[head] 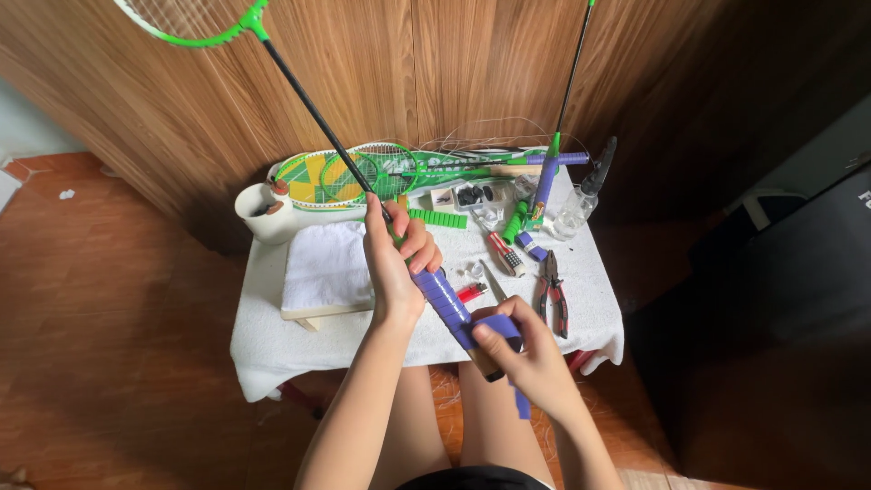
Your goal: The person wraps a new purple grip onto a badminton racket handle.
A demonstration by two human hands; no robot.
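Right hand (524, 352) pinches purple grip tape (497, 325) at the racket handle (445, 299) over the table's (272, 349) near edge; left hand (392, 263) clasps the handle higher. Pliers (552, 301) near right edge; folded towel (325, 265) left.

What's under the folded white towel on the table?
The towel lies on a pale wooden board, only its front edge showing. The rest of the board is covered.
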